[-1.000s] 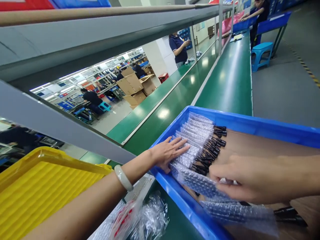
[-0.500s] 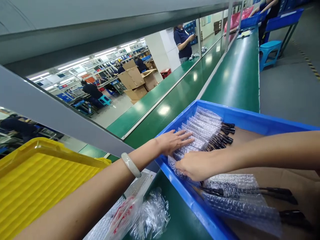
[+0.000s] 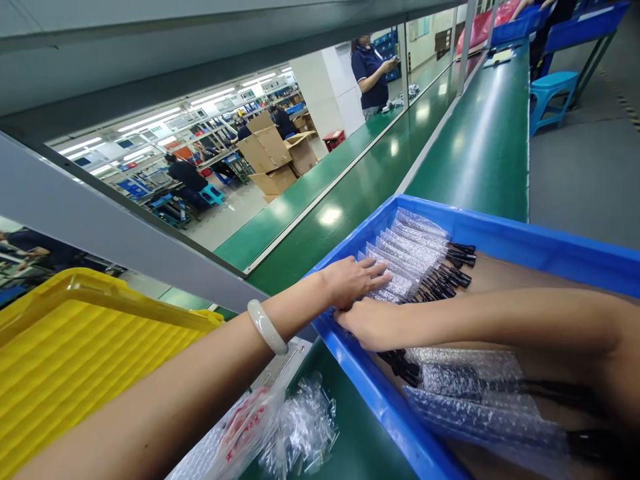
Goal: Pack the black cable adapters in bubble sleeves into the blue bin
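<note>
My left hand [image 3: 353, 281] lies with its fingers spread on a row of bubble-wrap bags [image 3: 420, 241] inside a blue tray [image 3: 545, 241]. My right hand [image 3: 371, 324] is curled at the near end of that row, closed on a bubble-wrap bag that it mostly hides; its fingertips are out of sight. Black cable ends [image 3: 443, 281] stick out of the row's right side. Closer to me in the tray, more bubble-wrap bags [image 3: 475, 413] lie flat with black cables in and beyond them, partly below my right forearm. Brown cardboard lines the tray floor.
A yellow tray [image 3: 100, 360] stands on the left. Clear plastic bags [image 3: 300, 427] lie beside the blue tray. The green conveyor belt [image 3: 475, 147] runs away beyond it. A metal post [image 3: 125, 220] slants at left. A co-worker [image 3: 370, 77] stands across the line.
My right hand has shifted slightly left and up, in against the row, covering the bag there. My left hand stays spread on the row. The view has shifted a little.
</note>
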A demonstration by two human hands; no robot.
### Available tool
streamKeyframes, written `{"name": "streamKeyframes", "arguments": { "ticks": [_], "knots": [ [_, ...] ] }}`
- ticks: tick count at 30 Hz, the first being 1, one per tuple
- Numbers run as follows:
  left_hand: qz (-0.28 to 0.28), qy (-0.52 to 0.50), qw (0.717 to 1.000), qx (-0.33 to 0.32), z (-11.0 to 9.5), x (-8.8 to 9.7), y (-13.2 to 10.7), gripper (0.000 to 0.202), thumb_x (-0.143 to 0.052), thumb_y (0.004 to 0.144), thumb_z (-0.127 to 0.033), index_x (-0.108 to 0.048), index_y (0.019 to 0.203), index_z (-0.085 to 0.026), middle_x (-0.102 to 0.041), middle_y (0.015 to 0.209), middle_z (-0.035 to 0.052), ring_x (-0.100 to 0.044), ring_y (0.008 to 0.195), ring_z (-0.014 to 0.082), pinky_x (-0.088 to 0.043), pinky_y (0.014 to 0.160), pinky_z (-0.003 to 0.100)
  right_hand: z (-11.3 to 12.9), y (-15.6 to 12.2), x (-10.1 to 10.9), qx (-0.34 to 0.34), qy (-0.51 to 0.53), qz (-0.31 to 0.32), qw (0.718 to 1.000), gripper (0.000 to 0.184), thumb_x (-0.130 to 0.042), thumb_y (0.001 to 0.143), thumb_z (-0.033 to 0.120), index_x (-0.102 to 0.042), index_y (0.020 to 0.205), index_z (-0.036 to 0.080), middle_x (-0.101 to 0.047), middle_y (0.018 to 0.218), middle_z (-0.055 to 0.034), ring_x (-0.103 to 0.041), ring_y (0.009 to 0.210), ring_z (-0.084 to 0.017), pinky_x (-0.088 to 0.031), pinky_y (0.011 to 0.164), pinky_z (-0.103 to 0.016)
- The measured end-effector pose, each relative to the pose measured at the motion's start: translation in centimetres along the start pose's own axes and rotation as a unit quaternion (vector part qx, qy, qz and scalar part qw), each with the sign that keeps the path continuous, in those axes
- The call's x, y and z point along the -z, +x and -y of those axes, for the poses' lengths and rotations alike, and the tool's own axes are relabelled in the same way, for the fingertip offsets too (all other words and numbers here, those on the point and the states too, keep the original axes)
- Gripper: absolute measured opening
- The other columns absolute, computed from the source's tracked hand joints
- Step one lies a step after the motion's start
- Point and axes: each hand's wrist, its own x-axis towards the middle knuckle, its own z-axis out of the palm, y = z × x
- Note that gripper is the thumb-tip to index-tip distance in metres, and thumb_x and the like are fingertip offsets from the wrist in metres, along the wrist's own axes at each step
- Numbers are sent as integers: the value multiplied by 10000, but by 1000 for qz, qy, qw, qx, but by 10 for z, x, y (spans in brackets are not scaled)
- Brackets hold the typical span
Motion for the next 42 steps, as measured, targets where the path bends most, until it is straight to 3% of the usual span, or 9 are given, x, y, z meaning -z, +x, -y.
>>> {"name": "streamKeyframes", "arguments": {
  "ticks": [5, 11, 21, 26, 28, 31, 33, 38, 42],
  "knots": [
    [12, -15, 1000, 15, -2, 1, -5, 940, -659, 717, -246, -130, 1492, -188, -97, 1583, 94, -220, 1408, 317, -420, 1007, 521, 3, -10, -10, -1, 4, -15, 1000, 348, -558, 764, 110, -515, 1106, 71, -679, 772, -111, -665, 628, -278, -491, 523, -347],
    [54, -10, 997, 50, -7, 3, 4, 1211, -793, 575, -309, -23, 1504, -210, 26, 1579, 110, -105, 1422, 395, -323, 1049, 621, 11, -25, -14, 8, -30, -22, 999, 308, -441, 822, 42, -503, 1123, 59, -682, 796, -126, -677, 655, -281, -521, 542, -372],
    [-35, -24, 999, 34, -9, -12, -3, 945, -642, 733, -218, -89, 1499, -221, -39, 1583, 117, -122, 1422, 387, -216, 1073, 659, 8, -14, -29, 9, -65, -86, 994, 294, -368, 861, 24, -530, 1103, 66, -678, 835, -140, -679, 674, -268, -516, 525, -364],
    [-33, -99, 992, 75, -2, -13, -22, 872, -657, 760, -263, -175, 1484, -190, -128, 1572, 152, -182, 1414, 354, -263, 1089, 553, 5, -4, -27, 4, -69, -86, 994, 268, -390, 880, 47, -539, 1100, 82, -678, 817, -121, -679, 687, -249, -517, 538, -340],
    [-50, -143, 984, 88, 4, -15, -40, 815, -707, 735, -312, -314, 1430, -150, -253, 1529, 182, -280, 1375, 340, -314, 1077, 471, 5, -2, -25, 2, -64, -89, 994, 252, -405, 891, 62, -546, 1098, 94, -674, 801, -105, -676, 683, -243, -517, 542, -335],
    [-61, -214, 971, 92, 11, -17, -66, 350, -659, 794, -280, -622, 1121, -159, -587, 1218, 129, -557, 1103, 254, -441, 936, 330, 5, -2, -27, -2, -75, -103, 992, 220, -409, 925, 101, -564, 1080, 108, -658, 839, -109, -671, 696, -236, -511, 533, -320],
    [-43, -253, 963, 83, 14, -18, -75, 144, -568, 852, -213, -690, 926, -192, -660, 989, 68, -619, 898, 188, -471, 828, 265, 5, -3, -30, -5, -91, -114, 989, 209, -408, 943, 129, -578, 1063, 112, -637, 917, -129, -667, 696, -225, -500, 509, -303],
    [45, -188, 968, 160, 11, -22, -60, 201, -545, 787, -94, -701, 726, -206, -700, 828, 58, -653, 800, 212, -481, 659, 259, 2, 4, -35, -1, -106, -139, 985, 207, -413, 947, 142, -607, 1015, 118, -602, 980, -125, -653, 655, -201, -480, 467, -298],
    [54, -141, 966, 210, 5, -24, -44, 232, -499, 775, -37, -686, 720, -163, -705, 811, 108, -673, 796, 240, -494, 631, 278, 0, 13, -37, 1, -103, -142, 985, 219, -397, 945, 128, -614, 968, 114, -602, 976, -114, -643, 661, -195, -482, 473, -302]
  ]
}}
